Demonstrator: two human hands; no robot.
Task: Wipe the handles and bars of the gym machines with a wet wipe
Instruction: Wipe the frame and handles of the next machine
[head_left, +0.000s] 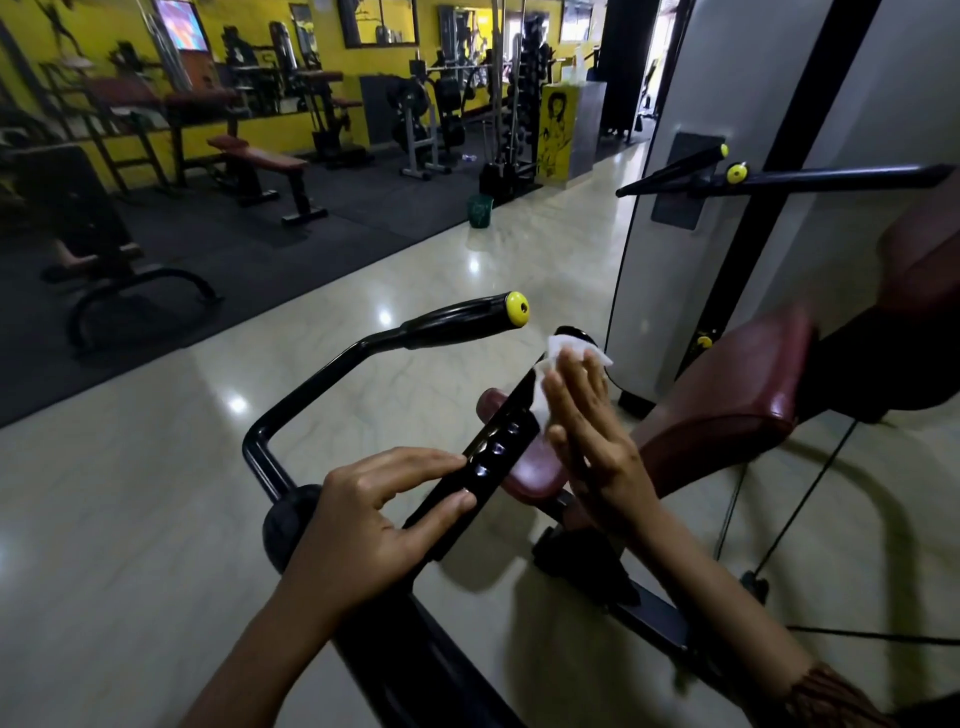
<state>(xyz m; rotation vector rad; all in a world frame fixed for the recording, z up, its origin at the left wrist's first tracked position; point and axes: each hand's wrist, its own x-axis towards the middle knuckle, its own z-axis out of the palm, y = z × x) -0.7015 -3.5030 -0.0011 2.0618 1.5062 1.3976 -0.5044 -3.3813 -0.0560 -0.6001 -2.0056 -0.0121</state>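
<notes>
- Centre of the frame: the right hand lies flat, fingers straight and close together, pressing the white wet wipe against the far side of the flat black metal bar with a row of holes.
- The left hand, lower centre, steadies that bar, fingertips on top and thumb curled under its edge, pinching it.
- The wipe sits near the bar's upper end, peeking out above the fingertips, so I'd say this bar is mid-wipe.
- Just above, the black curved handle with a yellow end cap has no hand on it; whether it's been wiped I can't tell.
- Upper right, the black handles with yellow caps look to be waiting.
- The machines across the back suggest plenty left.
</notes>
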